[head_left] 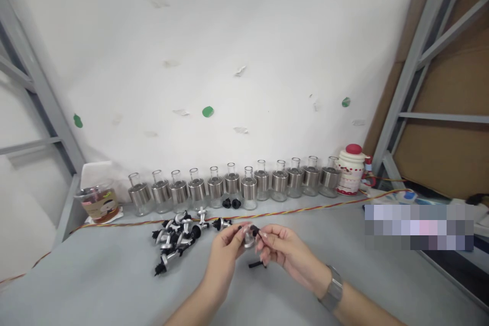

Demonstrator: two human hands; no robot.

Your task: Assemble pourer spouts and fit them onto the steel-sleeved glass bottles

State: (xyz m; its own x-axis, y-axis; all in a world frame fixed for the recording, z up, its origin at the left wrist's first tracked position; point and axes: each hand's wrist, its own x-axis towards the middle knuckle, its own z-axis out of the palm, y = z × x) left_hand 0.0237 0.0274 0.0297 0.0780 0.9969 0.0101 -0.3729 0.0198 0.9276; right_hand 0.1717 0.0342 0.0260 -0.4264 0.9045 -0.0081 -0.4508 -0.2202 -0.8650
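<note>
My left hand (225,249) and my right hand (280,249) meet over the grey table (95,275), fingers pinched together on one small silver pourer spout with a black stopper (251,234). A thin black piece (256,264) lies on the table just under my hands. To the left sits a pile of several more silver and black spouts (178,237). Along the wall stands a row of several glass bottles with steel collars (233,186), without spouts. Two black stoppers (231,204) lie before the middle bottles.
A red-yellow twisted cable (305,210) runs across the table in front of the bottles. A plastic cup of brown drink (100,204) stands at the left, a white and red kettle-shaped jar (351,169) at the right. Grey shelf frames (416,61) flank both sides.
</note>
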